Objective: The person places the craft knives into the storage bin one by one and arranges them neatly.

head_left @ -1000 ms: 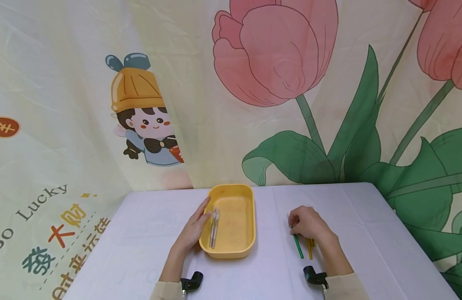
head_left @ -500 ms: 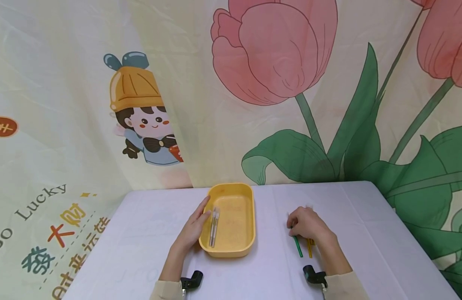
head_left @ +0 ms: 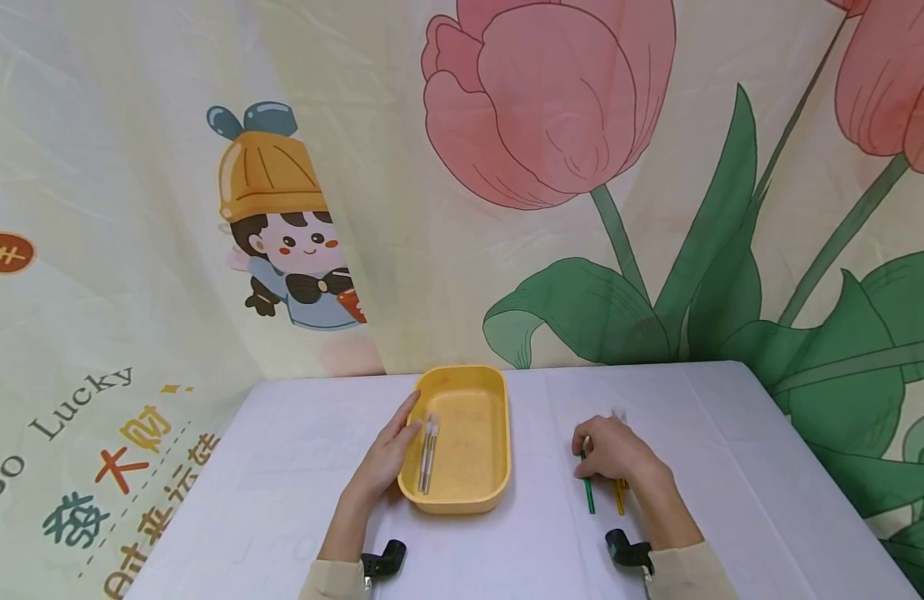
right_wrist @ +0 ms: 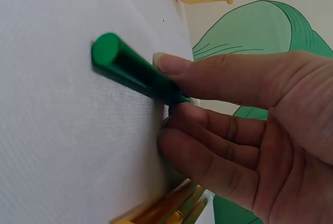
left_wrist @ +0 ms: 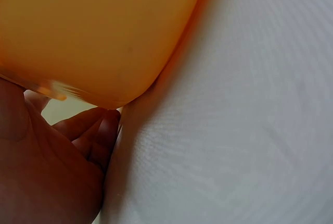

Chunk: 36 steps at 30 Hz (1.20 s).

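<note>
My left hand [head_left: 390, 454] holds the left side of a yellow plastic tray [head_left: 499, 450], thumb at the rim and fingers along the outer wall. In the left wrist view, its fingers [left_wrist: 106, 135] show close under the tray's edge. Inside the tray, at the left, lie slim sticks with pale tips [head_left: 429, 454]. My right hand [head_left: 615, 446] pinches a green pen-like stick [right_wrist: 135, 70] between thumb and fingers; its flat round end points toward the right wrist camera, and the hand covers its far part. Yellow sticks [head_left: 620, 498] lie beside that hand, partly hidden under it.
A white cloth [head_left: 731, 467] covers the table. Behind its far edge hangs a backdrop [head_left: 402, 250] printed with tulips and a cartoon figure. Black wrist cameras [head_left: 385, 560] sit at both wrists. Clear tips [head_left: 619, 412] stick out beyond the right hand.
The right hand has shifted slightly left, and the green stick has swung nearer upright in the head view, its near end moving left. The left hand and tray stay in place.
</note>
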Motion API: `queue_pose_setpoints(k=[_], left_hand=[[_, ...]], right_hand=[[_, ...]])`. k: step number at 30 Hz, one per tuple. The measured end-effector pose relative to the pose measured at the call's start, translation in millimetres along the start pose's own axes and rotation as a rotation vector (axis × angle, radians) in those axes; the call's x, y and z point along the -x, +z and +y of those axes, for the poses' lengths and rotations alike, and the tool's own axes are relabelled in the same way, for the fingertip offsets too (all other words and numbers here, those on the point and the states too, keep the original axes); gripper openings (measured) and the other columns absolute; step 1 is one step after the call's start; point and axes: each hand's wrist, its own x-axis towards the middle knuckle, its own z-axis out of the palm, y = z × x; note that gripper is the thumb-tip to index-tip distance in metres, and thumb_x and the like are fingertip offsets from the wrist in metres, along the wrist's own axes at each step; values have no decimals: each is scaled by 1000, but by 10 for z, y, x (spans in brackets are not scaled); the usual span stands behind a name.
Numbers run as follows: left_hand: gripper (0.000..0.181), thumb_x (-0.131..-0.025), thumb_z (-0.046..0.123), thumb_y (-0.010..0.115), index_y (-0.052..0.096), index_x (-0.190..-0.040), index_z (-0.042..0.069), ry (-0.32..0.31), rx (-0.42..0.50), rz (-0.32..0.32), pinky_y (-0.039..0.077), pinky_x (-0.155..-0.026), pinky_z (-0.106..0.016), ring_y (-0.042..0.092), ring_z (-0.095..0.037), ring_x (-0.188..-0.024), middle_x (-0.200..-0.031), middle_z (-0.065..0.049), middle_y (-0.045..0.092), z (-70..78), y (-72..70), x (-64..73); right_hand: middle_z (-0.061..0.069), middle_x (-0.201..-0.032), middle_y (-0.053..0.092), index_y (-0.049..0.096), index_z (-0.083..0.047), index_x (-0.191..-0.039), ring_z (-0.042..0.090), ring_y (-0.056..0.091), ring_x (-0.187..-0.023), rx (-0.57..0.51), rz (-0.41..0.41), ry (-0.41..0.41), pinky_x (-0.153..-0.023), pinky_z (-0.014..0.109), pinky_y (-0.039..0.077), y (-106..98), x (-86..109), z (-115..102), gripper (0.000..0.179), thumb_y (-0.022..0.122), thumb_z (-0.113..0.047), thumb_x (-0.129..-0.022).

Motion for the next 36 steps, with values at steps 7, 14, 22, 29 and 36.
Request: queue_pose_setpoints(k=[7, 14, 22, 29, 36], left_hand=[[53, -113, 31, 39, 28, -164, 38, -2, -19, 11, 5, -132, -55, 7, -24, -163, -174, 5, 20, -15, 10, 1], [53, -113, 31, 40, 28, -164, 39, -5, -16, 14, 5, -132, -54, 8, -23, -163, -174, 6, 21, -31, 6, -8], [54, -113, 31, 41, 27, -165, 34, 14, 3, -7, 3, -132, -54, 6, -23, -163, -174, 3, 19, -42, -6, -23], [54, -113, 30, 40, 28, -165, 36, 12, -9, 10, 5, -132, -55, 7, -25, -163, -174, 3, 20, -34, 6, -20], [54, -112, 30, 41, 28, -164, 38, -2, -15, 15, 5, -132, -55, 7, -25, -164, -174, 5, 20, -46, 4, -16]], right_hand=[[5, -62, 59, 70, -11, -89, 18, 56, -53, -44, -14, 29, -52, 28, 47, 16, -3, -6, 19, 85, -3, -80], [6, -59, 61, 69, -11, -89, 18, 57, -46, -62, -18, 9, -46, 29, 47, 23, -5, 12, 17, 76, 1, -80], [6, -60, 59, 71, -12, -89, 17, 52, -38, -111, 2, -4, -40, 26, 43, 8, -7, 24, 17, 72, 3, -81], [5, -76, 60, 74, -11, -88, 18, 54, -55, -119, 23, 5, -49, 29, 46, -6, -30, 7, 14, 72, 2, -82], [5, -80, 58, 76, -6, -102, 20, 55, -75, -92, 104, -4, -56, 29, 48, -24, -59, -11, 18, 73, 0, -85]])
